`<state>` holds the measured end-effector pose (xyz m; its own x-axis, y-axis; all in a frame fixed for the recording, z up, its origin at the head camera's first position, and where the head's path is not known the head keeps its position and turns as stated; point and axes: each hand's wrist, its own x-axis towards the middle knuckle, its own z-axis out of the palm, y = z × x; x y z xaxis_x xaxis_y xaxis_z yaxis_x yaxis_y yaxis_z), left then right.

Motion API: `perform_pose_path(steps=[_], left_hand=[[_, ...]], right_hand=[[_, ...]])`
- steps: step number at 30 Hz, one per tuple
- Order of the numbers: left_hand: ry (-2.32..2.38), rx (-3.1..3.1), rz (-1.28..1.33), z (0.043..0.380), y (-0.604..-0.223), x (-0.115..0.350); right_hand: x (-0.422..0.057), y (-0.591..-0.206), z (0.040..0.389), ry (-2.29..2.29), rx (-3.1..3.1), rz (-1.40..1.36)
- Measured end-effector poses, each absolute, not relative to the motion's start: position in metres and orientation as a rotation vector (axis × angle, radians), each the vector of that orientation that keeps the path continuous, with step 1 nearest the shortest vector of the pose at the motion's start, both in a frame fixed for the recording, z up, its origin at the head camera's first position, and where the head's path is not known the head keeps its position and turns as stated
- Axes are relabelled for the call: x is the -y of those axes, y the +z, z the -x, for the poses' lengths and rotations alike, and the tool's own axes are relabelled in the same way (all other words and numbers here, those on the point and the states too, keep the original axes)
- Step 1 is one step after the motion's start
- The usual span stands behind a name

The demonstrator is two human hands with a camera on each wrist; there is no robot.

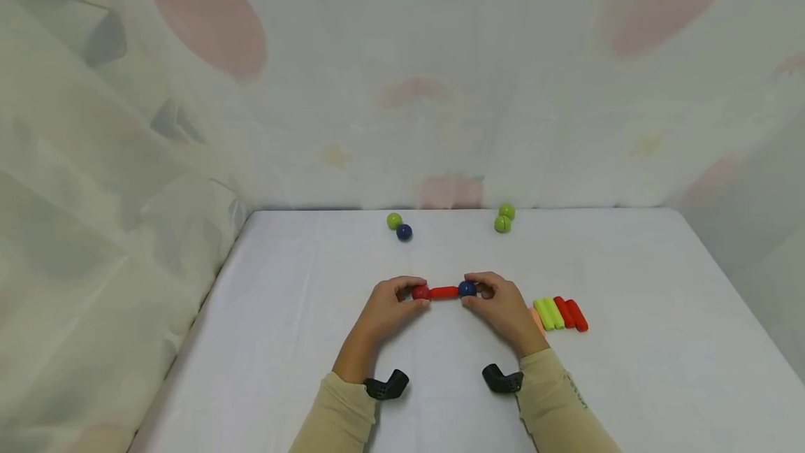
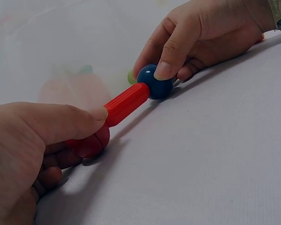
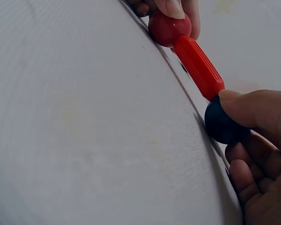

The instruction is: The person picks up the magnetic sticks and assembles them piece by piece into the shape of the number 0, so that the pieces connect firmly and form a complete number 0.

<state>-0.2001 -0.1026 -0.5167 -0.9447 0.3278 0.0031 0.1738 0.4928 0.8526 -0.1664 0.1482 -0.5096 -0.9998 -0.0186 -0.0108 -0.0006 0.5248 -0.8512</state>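
Currently, from the head view, my left hand pinches one glossy red ball and my right hand pinches one glossy dark blue ball, thumb and fingers closed to each ball's width. One ridged, bright red, plastic-looking rod runs between these two, touching both, near the middle of the white cloth-covered table. Farther off are four more balls: one light green ball beside one navy ball, and, to their right, two lime-green balls together. Just right of my right hand, five rods show side by side: two smooth red rods, two yellow-green rods and one peach rod, partly hidden by my hand.

From the left wrist, my left thumb lies over the red ball, its tip at the rod's near end.

From the right wrist, my right thumb presses the dark blue ball, its tip by the rod's other end.
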Motion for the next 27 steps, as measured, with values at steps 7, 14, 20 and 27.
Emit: perform_pose_path(steps=[7,14,20,27], left_hand=[[1.443,-2.584,-0.424,0.1995,-0.515,0.1024],[1.431,-2.589,-0.423,0.1985,-0.5133,0.101],[1.345,-2.52,-0.51,0.1965,-0.5124,0.1016],[1.328,-2.463,-0.713,0.193,-0.5089,0.0978]], right_hand=[[-0.1485,-0.5107,0.1695,-1.571,-2.758,-0.028],[-0.1491,-0.5092,0.1702,-1.658,-2.701,-0.128],[-0.1488,-0.5107,0.1694,-1.66,-2.67,-0.163],[-0.1452,-0.5128,0.1694,-1.639,-2.695,-0.166]])
